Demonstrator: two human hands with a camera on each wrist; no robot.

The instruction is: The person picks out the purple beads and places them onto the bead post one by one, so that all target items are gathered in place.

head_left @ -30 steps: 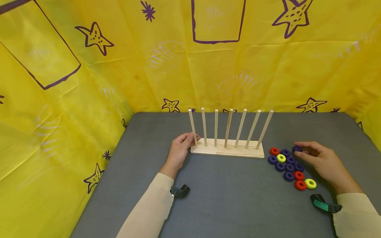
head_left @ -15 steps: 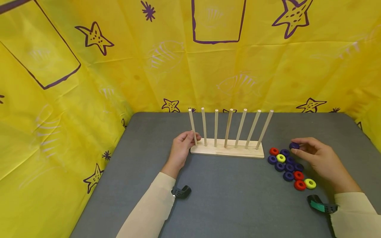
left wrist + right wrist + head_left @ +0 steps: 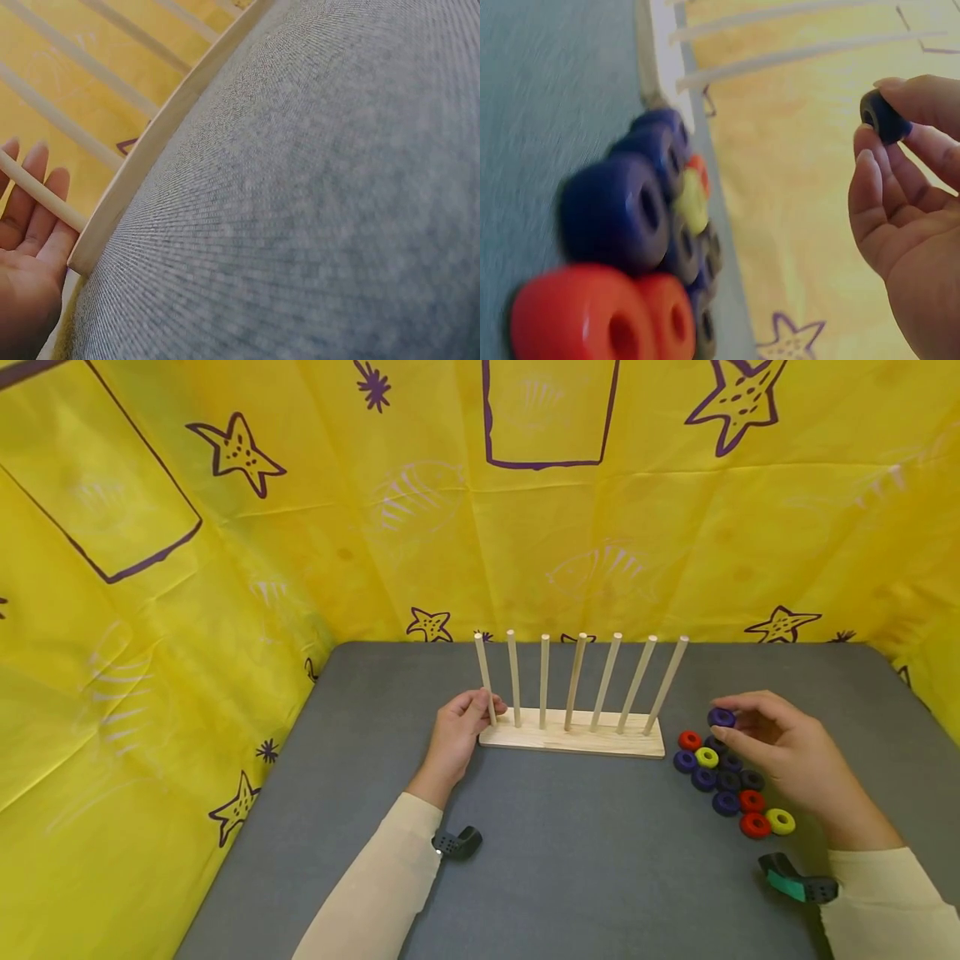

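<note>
dark blue, glossy, doughnut-shaped ring (image 3: pixel 722 724) right of centre in the frame, pinched between thumb and fingertips of the right hand (image 3: pixel 802 756), clear of the grey tabletop (image 3: pixel 585 868); grip is only at the edge, so a slip might drop it on the loose red, yellow and dark blue rings (image 3: pixel 727 786) close by and scatter them. left hand (image 3: pixel 453 735), mid-frame, thumb and fingers loosely round the leftmost post of the pale wooden seven-post rack (image 3: pixel 570 742); firmness can't be told, and if slack, a sideways knock on the slender posts could skid the base.
</note>
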